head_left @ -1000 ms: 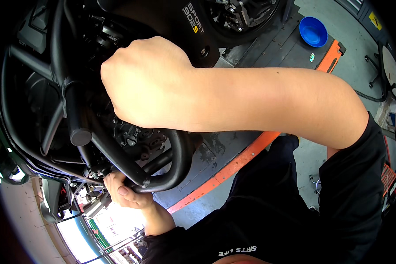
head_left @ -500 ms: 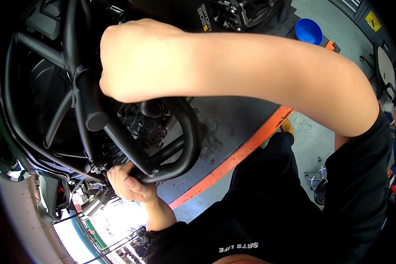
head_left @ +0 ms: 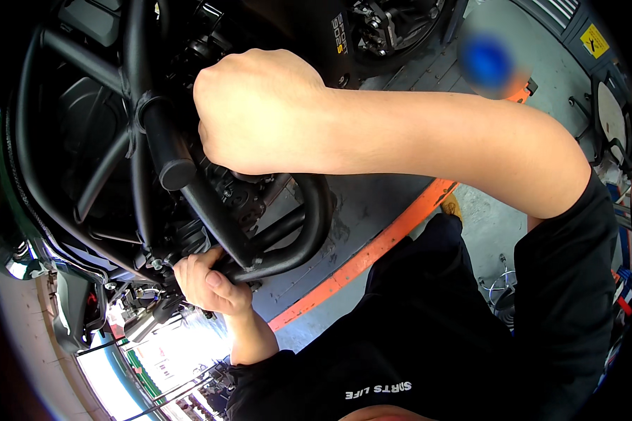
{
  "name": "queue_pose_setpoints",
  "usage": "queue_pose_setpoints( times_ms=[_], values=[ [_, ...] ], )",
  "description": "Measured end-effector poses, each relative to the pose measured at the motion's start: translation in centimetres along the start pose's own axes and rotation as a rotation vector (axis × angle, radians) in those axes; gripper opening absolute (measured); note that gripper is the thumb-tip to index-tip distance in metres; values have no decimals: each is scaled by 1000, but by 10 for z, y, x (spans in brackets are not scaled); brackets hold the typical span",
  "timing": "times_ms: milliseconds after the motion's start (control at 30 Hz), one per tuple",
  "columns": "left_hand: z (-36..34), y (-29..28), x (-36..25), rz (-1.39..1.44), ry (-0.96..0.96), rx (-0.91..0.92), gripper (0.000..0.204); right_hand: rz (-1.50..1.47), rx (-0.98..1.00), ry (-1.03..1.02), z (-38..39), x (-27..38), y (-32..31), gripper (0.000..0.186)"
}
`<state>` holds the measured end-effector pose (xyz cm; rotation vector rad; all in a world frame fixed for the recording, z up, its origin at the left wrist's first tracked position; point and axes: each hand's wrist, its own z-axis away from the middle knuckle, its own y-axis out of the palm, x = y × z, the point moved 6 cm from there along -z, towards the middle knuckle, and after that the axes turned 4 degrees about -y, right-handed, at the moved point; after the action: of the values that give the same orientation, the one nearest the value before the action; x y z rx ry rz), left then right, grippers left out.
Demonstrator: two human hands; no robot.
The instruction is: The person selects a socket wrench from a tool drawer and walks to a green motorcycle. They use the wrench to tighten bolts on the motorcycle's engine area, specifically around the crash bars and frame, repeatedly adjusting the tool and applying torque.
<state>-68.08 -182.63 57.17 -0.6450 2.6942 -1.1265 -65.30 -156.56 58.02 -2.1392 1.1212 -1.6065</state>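
Note:
A motorcycle stands in front of me, with a black tubular crash bar (head_left: 211, 217) along its side. My left hand (head_left: 214, 286) is closed around the lower end of the crash bar, thumb on top. Across the view from the right reaches my right arm; my right hand (head_left: 256, 112) is a closed fist over the engine side, back of the hand up. Its fingers are turned away, so whatever they hold is hidden. Just left of that fist, a round black end cap (head_left: 178, 174) closes a stub of the bar. Engine parts (head_left: 242, 203) show partly below the right wrist.
Under the motorcycle is a dark platform (head_left: 358, 200) with an orange edge (head_left: 365, 256). Beyond my right arm a blue bowl-like shape (head_left: 486, 62) appears blurred. A chair (head_left: 611, 119) and a grey cabinet (head_left: 579, 31) stand at the far right.
My right fist has shifted right and slightly nearer to me over the motorcycle. The motorcycle sits a little differently in the picture. My left hand keeps its hold on the crash bar.

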Motion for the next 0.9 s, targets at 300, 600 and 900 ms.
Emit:
queue_pose_setpoints(
  times_ms=[300, 600, 900],
  values=[
    [-3, -3, -1, -2, 17, 4, 55, -111, 22, 95, -3, 2, 1, 25],
    [-8, -10, -5, 55, -7, -64, 33, -99, 161, 250, -17, -3, 11, 32],
    [-5, -14, 1, 59, -6, -123, 25, -437, 242, 323, -18, -11, 28, 24]
  ],
)
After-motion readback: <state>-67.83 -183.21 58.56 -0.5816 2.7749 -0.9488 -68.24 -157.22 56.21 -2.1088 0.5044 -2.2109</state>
